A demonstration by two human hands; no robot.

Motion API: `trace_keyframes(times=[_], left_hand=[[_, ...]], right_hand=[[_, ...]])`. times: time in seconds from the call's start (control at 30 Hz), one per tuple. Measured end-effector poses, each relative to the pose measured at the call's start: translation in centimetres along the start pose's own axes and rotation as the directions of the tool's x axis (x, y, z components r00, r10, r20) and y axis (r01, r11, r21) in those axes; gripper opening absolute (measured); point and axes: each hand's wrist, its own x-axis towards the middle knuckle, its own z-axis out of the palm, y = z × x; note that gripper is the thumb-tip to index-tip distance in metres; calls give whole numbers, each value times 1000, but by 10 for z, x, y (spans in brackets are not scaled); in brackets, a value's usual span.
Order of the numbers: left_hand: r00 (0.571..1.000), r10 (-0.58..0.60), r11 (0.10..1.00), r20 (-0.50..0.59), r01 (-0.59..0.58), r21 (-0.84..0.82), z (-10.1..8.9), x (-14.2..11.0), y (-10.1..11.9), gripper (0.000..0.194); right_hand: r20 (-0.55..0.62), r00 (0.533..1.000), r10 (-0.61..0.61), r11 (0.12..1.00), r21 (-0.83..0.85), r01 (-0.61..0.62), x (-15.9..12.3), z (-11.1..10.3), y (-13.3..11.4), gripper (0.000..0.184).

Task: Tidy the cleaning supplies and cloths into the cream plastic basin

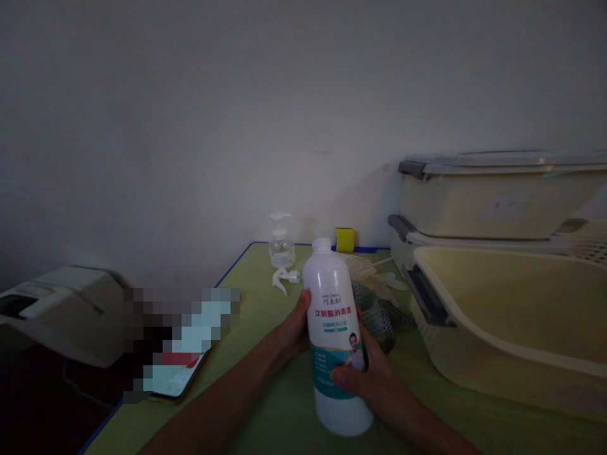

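Note:
A white disinfectant bottle [332,316] with a teal label and an uncapped neck is held between both my hands, tilted slightly to the left. My left hand [296,325] grips its left side, thumb near the upper label. Lower on the right side, my right hand [372,373] is wrapped round it with the thumb across the label. The fingers behind the bottle are hidden. Just left of the bottle's shoulder, a white trigger spray head [286,279] lies on the table.
A clear pump bottle [281,243] and a yellow sponge [345,239] stand at the back of the green table [265,404]. Behind the bottle lies a dark patterned cloth [377,316]. Cream bins [474,354] fill the right side. A phone [177,379], partly pixelated, lies at the left edge.

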Motion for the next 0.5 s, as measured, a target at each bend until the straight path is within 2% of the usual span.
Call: trace_keyframes(times=[0.13,0.33,0.5], left_hand=[[1000,-12,1000,-21,12,13,-4,0,-1,78],[1000,-16,1000,-23,16,19,-6,1,-4,81],[1000,-27,1000,-11,27,-5,-10,2,-6,77]], right_hand=[[-1,1000,18,1000,-6,-18,-1,0,1,86],[-32,999,2,1000,0,-2,-2,1,0,85],[24,1000,8,992,-130,-4,-2,-4,-1,87]])
